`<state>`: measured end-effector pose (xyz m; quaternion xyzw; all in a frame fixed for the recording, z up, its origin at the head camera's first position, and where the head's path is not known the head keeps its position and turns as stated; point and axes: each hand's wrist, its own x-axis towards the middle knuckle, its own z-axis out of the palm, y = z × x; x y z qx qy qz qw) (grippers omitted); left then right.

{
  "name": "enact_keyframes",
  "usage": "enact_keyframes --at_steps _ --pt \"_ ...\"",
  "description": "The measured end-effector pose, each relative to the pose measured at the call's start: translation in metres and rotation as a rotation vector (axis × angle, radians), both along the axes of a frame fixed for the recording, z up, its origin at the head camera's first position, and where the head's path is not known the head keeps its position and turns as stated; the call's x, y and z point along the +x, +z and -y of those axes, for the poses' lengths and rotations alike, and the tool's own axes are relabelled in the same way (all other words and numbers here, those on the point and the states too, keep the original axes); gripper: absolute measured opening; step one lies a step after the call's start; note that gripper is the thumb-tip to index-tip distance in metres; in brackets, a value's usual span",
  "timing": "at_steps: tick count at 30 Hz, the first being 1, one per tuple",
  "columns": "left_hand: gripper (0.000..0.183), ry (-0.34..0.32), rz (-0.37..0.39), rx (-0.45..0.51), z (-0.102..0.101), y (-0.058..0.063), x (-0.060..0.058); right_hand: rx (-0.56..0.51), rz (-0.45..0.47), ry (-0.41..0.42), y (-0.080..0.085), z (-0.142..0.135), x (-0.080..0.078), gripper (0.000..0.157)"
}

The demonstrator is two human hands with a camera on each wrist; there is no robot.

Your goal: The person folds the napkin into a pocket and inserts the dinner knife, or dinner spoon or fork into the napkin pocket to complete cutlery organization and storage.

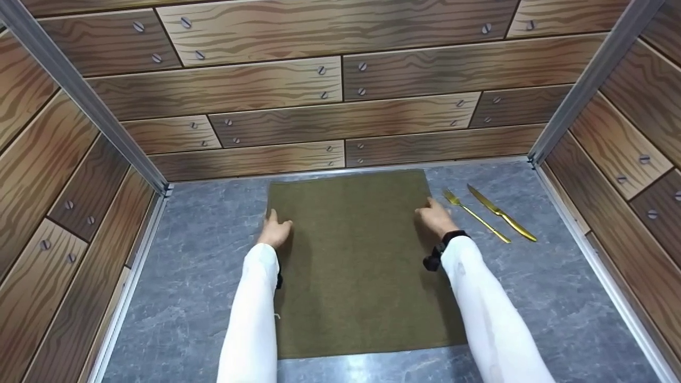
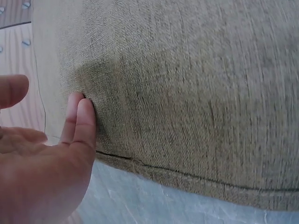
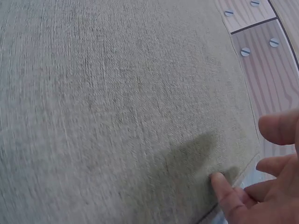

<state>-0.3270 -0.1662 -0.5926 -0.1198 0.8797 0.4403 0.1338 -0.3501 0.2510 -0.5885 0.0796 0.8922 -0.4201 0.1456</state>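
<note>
An olive-brown cloth (image 1: 356, 266) lies spread out flat on the grey marbled surface. At its left edge, my left hand (image 1: 274, 233) rests with the fingers on the fabric. The left wrist view has two extended fingertips (image 2: 85, 112) touching the cloth near its hem, with the thumb held apart. Across from it, my right hand (image 1: 435, 217) is at the right edge. In the right wrist view a fingertip (image 3: 217, 178) touches the cloth (image 3: 117, 116) close to its border, while the thumb stays off it. Neither hand pinches the fabric.
To the right of the cloth lie a gold fork (image 1: 479, 217) and a gold knife (image 1: 500, 211), side by side and slanted. Wood-patterned panels (image 1: 298, 80) wall the back and both sides, with metal rails along the corners. A black band (image 1: 444, 247) circles the right wrist.
</note>
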Motion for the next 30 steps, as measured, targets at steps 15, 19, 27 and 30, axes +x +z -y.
enact_keyframes --at_steps 15,19,27,30 --pt "0.049 0.131 -0.246 -0.023 0.022 -0.085 -0.038 -0.172 -0.084 -0.213 -0.016 0.005 0.001 0.053" --pt "0.038 0.19 -0.242 0.012 0.01 -0.062 -0.026 -0.17 -0.13 -0.303 -0.016 0.009 0.003 0.041" --pt "0.021 0.273 -0.229 0.101 -0.016 -0.011 0.001 -0.155 -0.175 -0.342 -0.017 0.014 0.005 0.033" --pt "0.018 0.278 -0.175 0.178 -0.017 -0.011 -0.002 -0.127 -0.244 -0.339 -0.017 0.013 0.003 0.029"
